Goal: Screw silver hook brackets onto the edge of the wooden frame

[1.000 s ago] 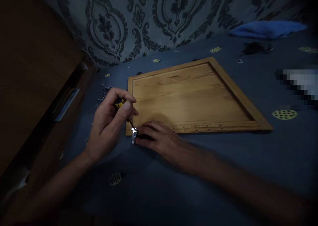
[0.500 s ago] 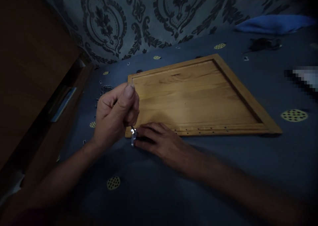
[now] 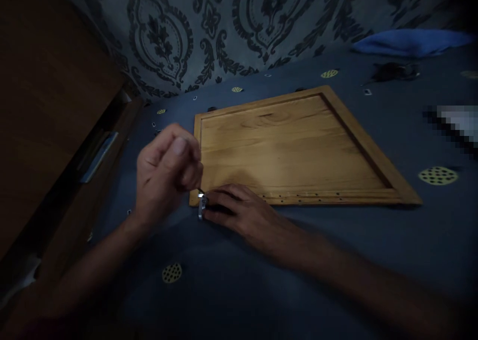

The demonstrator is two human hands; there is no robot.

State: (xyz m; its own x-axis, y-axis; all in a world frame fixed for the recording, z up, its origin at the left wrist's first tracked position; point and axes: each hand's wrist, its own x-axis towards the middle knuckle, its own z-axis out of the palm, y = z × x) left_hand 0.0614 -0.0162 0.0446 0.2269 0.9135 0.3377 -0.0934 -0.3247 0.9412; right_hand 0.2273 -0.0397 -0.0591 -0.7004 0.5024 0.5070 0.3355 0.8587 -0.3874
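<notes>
A framed wooden panel (image 3: 276,146) lies on the blue patterned cloth, with small dark holes along its near edge. A small shiny metal fitting (image 3: 202,206), hinge-like, sits at the panel's near left corner. My left hand (image 3: 168,163) is a closed fist with the thumb uppermost, just left of that corner. From under the fist a thin dark shaft, like a screwdriver's, slants down to the fitting; its handle is hidden in the fingers. My right hand (image 3: 242,210) rests over the panel's near edge, its fingertips against the fitting's right side.
A brown wooden cabinet (image 3: 48,101) with a low shelf runs along the left. Behind the panel rises a patterned backdrop (image 3: 261,21). At the back right lie a blue cloth (image 3: 411,42) and a dark tangled object (image 3: 396,72). Small dark items partly show behind my left hand.
My left fist has moved slightly left and turned, with the shaft still by the metal fitting. My right hand stays in place. The view has shifted slightly.
</notes>
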